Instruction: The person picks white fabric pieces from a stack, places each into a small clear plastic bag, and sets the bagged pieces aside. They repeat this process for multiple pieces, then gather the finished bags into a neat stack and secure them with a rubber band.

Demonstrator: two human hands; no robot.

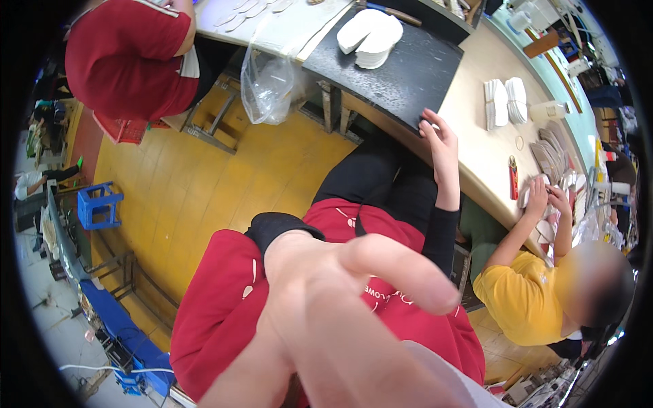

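Note:
My left hand is raised very close to the camera, large and blurred, with its thumb and fingers stretched out and nothing seen in them. Below the table's near edge, my right hand hovers with fingers apart and slightly bent. Its fingertips are beside the corner of a black board; whether they touch it I cannot tell. On that board lies a fanned stack of white insole-shaped pieces. Two bundles of similar white pieces rest farther right on the pale tabletop.
A red-handled cutter and a rubber band lie on the tabletop. At right, a person in yellow handles small pieces beside stacked insoles. Another person in red works at upper left. A plastic bag hangs from the table; a blue stool stands left.

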